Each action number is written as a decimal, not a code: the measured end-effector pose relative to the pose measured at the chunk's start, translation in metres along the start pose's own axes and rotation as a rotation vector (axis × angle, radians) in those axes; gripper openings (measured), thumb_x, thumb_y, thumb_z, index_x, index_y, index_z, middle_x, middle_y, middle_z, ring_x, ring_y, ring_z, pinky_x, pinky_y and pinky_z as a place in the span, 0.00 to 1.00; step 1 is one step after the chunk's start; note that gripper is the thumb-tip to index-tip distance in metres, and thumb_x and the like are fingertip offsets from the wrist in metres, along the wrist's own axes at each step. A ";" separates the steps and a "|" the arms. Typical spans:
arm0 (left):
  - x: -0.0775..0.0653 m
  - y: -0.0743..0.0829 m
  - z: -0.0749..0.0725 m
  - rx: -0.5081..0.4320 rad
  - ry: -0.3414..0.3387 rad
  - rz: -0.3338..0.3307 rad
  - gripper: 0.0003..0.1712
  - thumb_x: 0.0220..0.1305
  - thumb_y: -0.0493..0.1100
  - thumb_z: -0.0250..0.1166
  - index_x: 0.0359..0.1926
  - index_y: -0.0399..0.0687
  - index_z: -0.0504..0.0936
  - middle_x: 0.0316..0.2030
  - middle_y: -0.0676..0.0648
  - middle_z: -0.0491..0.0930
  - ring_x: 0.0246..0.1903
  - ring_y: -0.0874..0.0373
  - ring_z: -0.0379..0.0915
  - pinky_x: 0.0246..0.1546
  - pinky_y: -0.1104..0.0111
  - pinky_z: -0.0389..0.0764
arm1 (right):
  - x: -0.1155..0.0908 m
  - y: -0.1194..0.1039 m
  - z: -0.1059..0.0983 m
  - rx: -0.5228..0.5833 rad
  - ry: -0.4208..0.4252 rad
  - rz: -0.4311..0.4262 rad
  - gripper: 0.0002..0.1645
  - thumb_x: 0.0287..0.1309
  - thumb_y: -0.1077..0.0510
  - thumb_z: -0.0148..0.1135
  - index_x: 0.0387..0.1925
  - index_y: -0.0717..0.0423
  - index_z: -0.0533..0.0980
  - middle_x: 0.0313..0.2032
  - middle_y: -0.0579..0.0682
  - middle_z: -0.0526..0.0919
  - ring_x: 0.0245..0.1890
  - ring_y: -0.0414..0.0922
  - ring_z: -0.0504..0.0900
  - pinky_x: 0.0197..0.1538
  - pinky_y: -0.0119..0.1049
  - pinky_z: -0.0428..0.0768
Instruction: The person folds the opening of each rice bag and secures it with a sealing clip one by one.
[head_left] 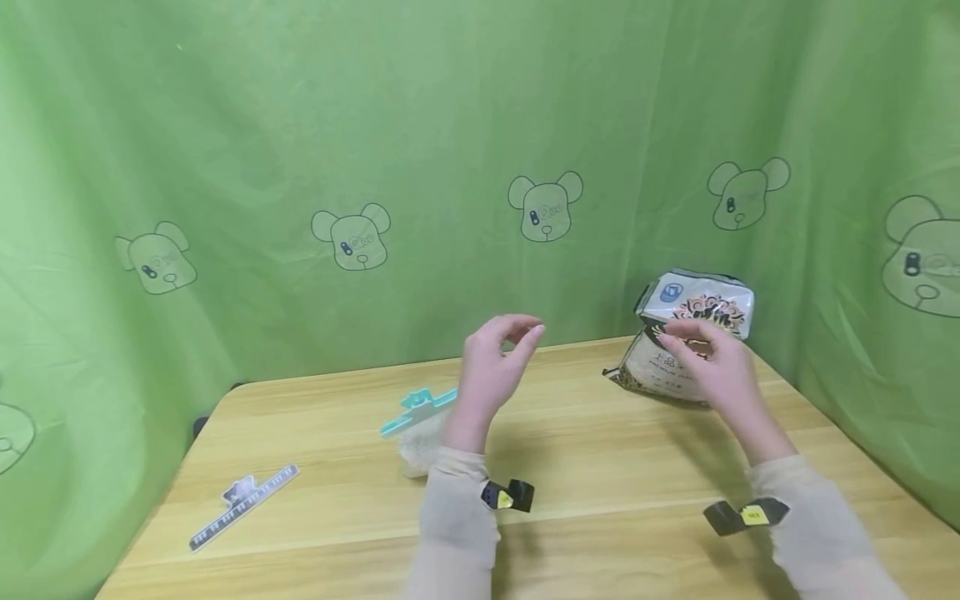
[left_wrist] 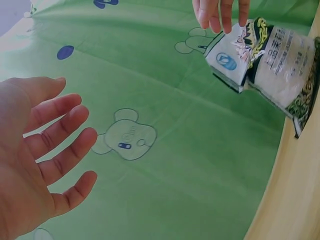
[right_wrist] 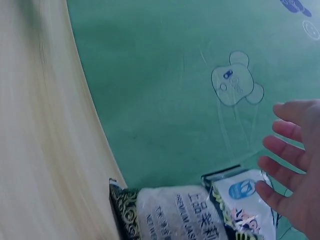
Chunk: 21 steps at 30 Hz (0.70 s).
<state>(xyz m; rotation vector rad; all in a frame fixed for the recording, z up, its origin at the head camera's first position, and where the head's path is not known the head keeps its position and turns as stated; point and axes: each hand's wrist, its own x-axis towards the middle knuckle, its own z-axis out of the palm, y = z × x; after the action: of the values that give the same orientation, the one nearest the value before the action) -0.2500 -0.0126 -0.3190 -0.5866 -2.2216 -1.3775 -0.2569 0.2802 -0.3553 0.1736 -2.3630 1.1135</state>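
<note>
We are holding our left hand (head_left: 493,357) and right hand (head_left: 711,367) above the desk (head_left: 337,508), both released, fingers loosely bent and grasping nothing. The printed rice bag (head_left: 648,367) is sitting at the desk's back right, partly behind our right hand; we are not managing to tell whether they are touching. Beside our left wrist, a teal clip (head_left: 417,412) is clamping a small pale bag (head_left: 422,443). A piano-key clip (head_left: 243,506) is lying farther left.
</note>
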 end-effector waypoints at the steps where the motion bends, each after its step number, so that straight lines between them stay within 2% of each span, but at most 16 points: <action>1: 0.000 0.000 0.004 -0.003 0.003 -0.005 0.13 0.67 0.48 0.62 0.46 0.48 0.85 0.38 0.49 0.85 0.39 0.60 0.78 0.36 0.75 0.80 | 0.000 0.002 -0.001 -0.005 0.013 0.014 0.24 0.65 0.45 0.59 0.54 0.58 0.76 0.52 0.52 0.80 0.48 0.34 0.75 0.54 0.25 0.75; 3: 0.001 0.001 0.011 -0.014 0.011 -0.012 0.13 0.67 0.49 0.62 0.46 0.48 0.85 0.38 0.50 0.84 0.39 0.61 0.78 0.36 0.76 0.81 | 0.000 0.007 -0.001 -0.010 0.039 0.034 0.25 0.66 0.45 0.59 0.55 0.59 0.75 0.56 0.60 0.77 0.54 0.47 0.74 0.62 0.43 0.74; 5: 0.002 0.001 0.018 -0.037 0.019 -0.015 0.13 0.67 0.48 0.62 0.46 0.48 0.85 0.38 0.49 0.84 0.39 0.61 0.78 0.36 0.76 0.81 | 0.000 0.011 -0.001 -0.003 0.070 0.038 0.25 0.66 0.47 0.59 0.55 0.62 0.74 0.58 0.64 0.75 0.58 0.57 0.69 0.64 0.61 0.66; 6: 0.002 0.001 0.021 -0.052 0.024 -0.015 0.13 0.67 0.48 0.62 0.46 0.48 0.85 0.39 0.49 0.84 0.40 0.60 0.78 0.36 0.75 0.81 | 0.001 0.013 -0.001 0.004 0.083 0.044 0.25 0.66 0.48 0.59 0.55 0.63 0.74 0.59 0.65 0.73 0.60 0.60 0.67 0.64 0.66 0.62; 10: 0.001 -0.002 0.035 -0.096 0.059 -0.024 0.13 0.67 0.47 0.62 0.47 0.48 0.84 0.41 0.48 0.84 0.42 0.60 0.78 0.37 0.74 0.82 | 0.002 0.024 0.000 0.008 0.134 0.037 0.22 0.65 0.54 0.60 0.55 0.64 0.74 0.62 0.66 0.71 0.63 0.63 0.63 0.65 0.69 0.56; 13: 0.000 -0.005 0.047 -0.089 0.101 -0.011 0.13 0.66 0.47 0.62 0.48 0.47 0.84 0.42 0.49 0.83 0.43 0.60 0.78 0.40 0.76 0.80 | 0.003 0.033 0.000 0.030 0.152 0.085 0.26 0.65 0.54 0.60 0.60 0.62 0.71 0.68 0.65 0.63 0.68 0.63 0.56 0.68 0.69 0.51; 17: 0.000 -0.006 0.064 -0.094 0.151 0.039 0.14 0.67 0.46 0.62 0.49 0.45 0.83 0.42 0.48 0.83 0.44 0.59 0.78 0.43 0.76 0.79 | 0.005 0.045 -0.003 0.097 0.183 0.232 0.39 0.66 0.48 0.58 0.72 0.52 0.56 0.74 0.56 0.46 0.72 0.60 0.48 0.73 0.65 0.50; 21: -0.002 -0.006 0.080 -0.087 0.173 0.058 0.15 0.67 0.47 0.61 0.50 0.46 0.82 0.44 0.47 0.82 0.47 0.58 0.78 0.49 0.73 0.78 | 0.008 0.054 -0.004 0.186 0.160 0.366 0.52 0.64 0.43 0.58 0.77 0.43 0.37 0.76 0.51 0.31 0.75 0.62 0.44 0.74 0.62 0.51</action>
<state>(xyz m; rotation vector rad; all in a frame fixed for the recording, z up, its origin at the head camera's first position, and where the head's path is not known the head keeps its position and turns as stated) -0.2644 0.0575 -0.3562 -0.5359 -2.0022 -1.4432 -0.2796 0.3196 -0.3859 -0.2860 -2.1991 1.4583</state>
